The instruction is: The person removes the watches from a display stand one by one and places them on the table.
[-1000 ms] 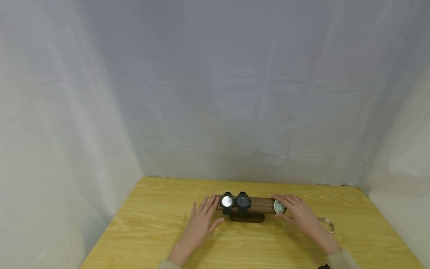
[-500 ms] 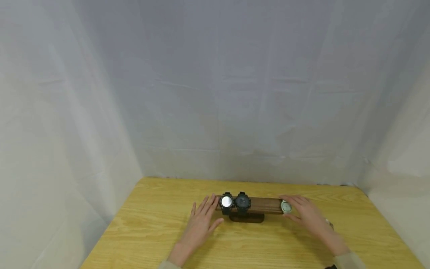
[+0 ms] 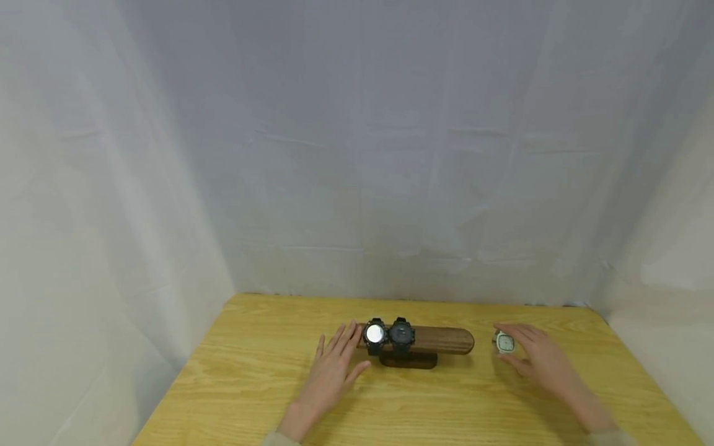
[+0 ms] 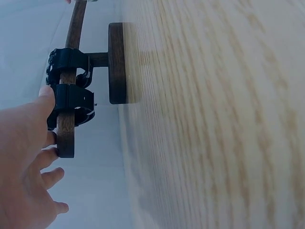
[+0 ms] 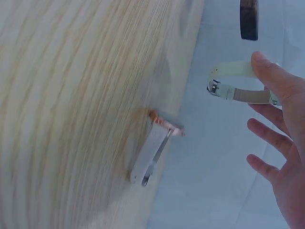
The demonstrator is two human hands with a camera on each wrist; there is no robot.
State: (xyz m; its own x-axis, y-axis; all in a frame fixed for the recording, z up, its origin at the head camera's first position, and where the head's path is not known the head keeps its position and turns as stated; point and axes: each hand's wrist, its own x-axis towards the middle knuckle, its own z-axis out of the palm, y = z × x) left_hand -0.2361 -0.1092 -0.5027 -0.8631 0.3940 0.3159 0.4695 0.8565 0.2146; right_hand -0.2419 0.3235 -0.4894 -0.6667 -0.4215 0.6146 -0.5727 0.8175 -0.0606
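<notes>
The dark brown wooden stand (image 3: pixel 446 339) has a level, round-ended bar raised above its base, with a bright-faced black watch (image 3: pixel 375 334) strapped round it near the left end and a dark-faced black watch (image 3: pixel 401 333) just beside. A pale square-faced watch (image 3: pixel 505 342) (its strap closed in a loop) is held face up beyond the stand's right end, apart from it.

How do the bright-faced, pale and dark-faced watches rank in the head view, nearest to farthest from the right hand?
1. Pale watch: held by the right hand.
2. Dark-faced watch: on the stand.
3. Bright-faced watch: farther left on the stand.
</notes>
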